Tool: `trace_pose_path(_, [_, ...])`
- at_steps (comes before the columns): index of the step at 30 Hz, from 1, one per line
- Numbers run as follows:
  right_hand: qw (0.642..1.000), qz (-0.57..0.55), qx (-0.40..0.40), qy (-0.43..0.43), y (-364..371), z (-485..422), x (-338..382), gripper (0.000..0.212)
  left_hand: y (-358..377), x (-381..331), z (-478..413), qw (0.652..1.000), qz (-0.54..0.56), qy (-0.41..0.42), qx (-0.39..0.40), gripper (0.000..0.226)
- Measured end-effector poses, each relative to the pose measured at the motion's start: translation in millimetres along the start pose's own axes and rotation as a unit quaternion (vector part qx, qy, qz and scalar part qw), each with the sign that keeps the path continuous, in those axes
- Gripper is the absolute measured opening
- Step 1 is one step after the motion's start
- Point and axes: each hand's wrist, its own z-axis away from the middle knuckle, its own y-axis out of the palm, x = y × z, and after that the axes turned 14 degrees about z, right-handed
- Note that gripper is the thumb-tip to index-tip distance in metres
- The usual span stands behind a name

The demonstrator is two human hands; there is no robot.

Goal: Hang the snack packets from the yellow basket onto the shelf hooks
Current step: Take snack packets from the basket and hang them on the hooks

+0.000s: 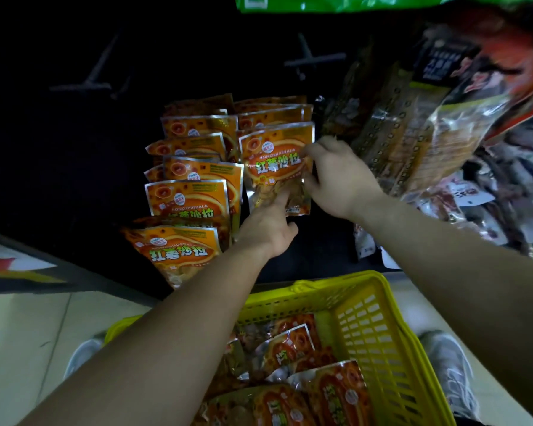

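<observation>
The orange snack packet [274, 167] sits at the front of the right-hand row on the dark shelf, above the yellow basket [382, 333] — the right hand [339, 176] pinches its right edge, the left hand [268, 230] lays a forefinger on its lower front, grip unclear.

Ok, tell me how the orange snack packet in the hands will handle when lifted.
Likely floppy: the orange snack packet is thin film, crinkled near where the right hand pinches its edge. Probably light: fingertips alone seem to hold it. The glossy surface may be slippery.
</observation>
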Motion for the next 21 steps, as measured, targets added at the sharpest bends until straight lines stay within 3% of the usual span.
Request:
trace_pose_path(9, [0.996, -0.011, 0.070, 0.052, -41.1, 106.4, 14.3, 0.039, -50.8, -22.7, 108.7, 0.999, -0.001, 0.040, 0.008, 0.071])
trace_pose_path(16, [0.986, -0.035, 0.144, 0.083, -11.5, 207.4, 34.9, 0.034, -26.6, 30.0, 200.5, 0.998, -0.045, -0.008, 0.048, 0.071])
trace_pose_path(21, [0.949, -0.042, 0.294, 0.102, 40.6, 261.6, 45.0, 0.043, 11.5, 81.8, 230.2, 0.990, -0.089, -0.056, 0.091, 0.071])
